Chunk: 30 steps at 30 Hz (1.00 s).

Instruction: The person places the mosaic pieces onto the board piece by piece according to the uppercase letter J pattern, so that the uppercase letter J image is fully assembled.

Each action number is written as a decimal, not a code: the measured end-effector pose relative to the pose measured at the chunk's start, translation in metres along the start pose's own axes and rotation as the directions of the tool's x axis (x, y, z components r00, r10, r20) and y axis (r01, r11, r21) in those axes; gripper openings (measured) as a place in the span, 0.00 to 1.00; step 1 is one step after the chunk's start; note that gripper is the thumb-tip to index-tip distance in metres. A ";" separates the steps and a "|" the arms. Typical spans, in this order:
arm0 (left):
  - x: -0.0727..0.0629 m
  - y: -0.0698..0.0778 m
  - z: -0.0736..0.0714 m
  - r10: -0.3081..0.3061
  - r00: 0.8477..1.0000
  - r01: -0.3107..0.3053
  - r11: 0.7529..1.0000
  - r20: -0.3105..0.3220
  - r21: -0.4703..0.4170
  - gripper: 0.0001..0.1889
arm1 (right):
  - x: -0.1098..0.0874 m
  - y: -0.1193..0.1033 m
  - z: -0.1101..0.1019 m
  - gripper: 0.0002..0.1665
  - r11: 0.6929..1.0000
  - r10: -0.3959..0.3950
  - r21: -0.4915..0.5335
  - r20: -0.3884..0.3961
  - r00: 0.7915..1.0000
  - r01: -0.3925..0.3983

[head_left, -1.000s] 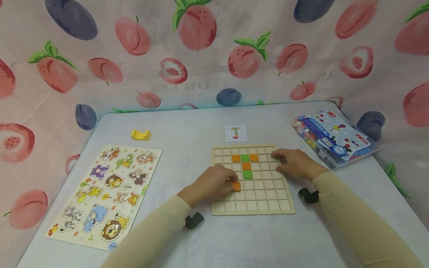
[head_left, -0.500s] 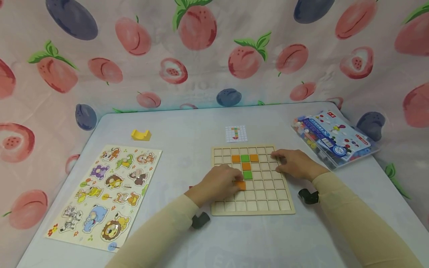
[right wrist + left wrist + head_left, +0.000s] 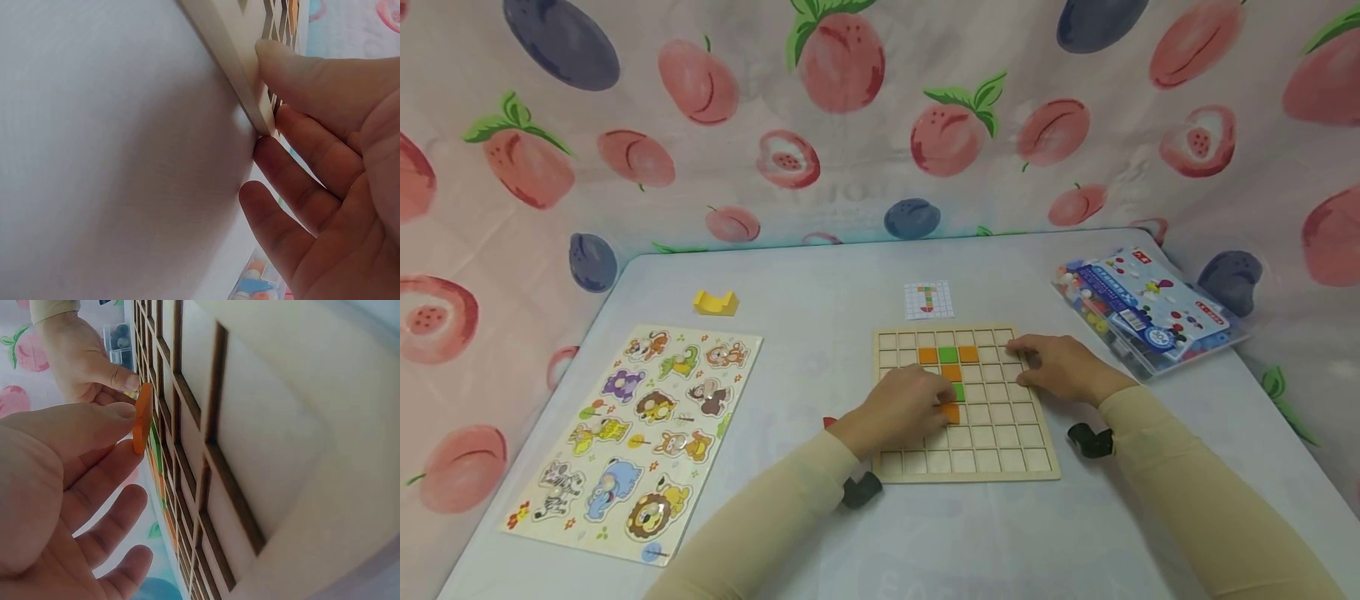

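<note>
My left hand [image 3: 906, 408] pinches an orange square tile [image 3: 144, 422] between thumb and forefinger, close over the wooden grid board [image 3: 1011, 458]. Its other fingers spread loosely in the left wrist view. On the board, three orange tiles and a green tile [image 3: 948, 355] form the upper part of a T, with a second green tile [image 3: 958, 392] below, partly hidden by my left hand. My right hand [image 3: 1071, 365] rests at the board's right edge, thumb [image 3: 278, 59] on the frame and relaxed fingertips along the corner.
A small grid card [image 3: 928, 300] with a coloured pattern lies behind the board. Left of it are an animal puzzle board [image 3: 688, 417] and a yellow block [image 3: 716, 302]. A clear box [image 3: 1150, 308] of colourful pieces stands at right. A red piece [image 3: 829, 422] peeks out behind my left wrist.
My left hand has moved right across the board with the orange tile, which now lines up below the lower green tile. The red piece has come into sight. My right hand has stayed put.
</note>
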<state>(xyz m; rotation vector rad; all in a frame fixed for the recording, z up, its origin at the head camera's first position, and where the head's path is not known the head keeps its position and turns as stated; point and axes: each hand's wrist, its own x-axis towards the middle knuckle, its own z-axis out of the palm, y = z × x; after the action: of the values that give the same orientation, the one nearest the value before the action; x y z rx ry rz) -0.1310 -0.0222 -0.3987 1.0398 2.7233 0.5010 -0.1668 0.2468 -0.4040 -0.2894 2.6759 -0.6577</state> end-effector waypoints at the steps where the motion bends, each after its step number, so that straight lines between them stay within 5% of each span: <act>1: 0.000 0.000 0.000 0.000 1.000 0.000 1.000 0.001 -0.001 0.09 | 0.000 0.000 0.000 0.34 1.000 -0.001 0.001 0.000 1.000 0.001; 30: 0.008 0.004 0.004 -0.001 1.000 0.001 1.000 0.018 0.000 0.09 | -0.001 -0.001 -0.001 0.34 1.000 -0.006 0.001 0.000 1.000 0.006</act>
<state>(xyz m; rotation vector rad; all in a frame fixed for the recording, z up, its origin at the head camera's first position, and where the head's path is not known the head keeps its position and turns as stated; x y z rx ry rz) -0.1337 -0.0128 -0.4012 1.0373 2.7080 0.4892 -0.1660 0.2467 -0.4025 -0.2978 2.6756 -0.6613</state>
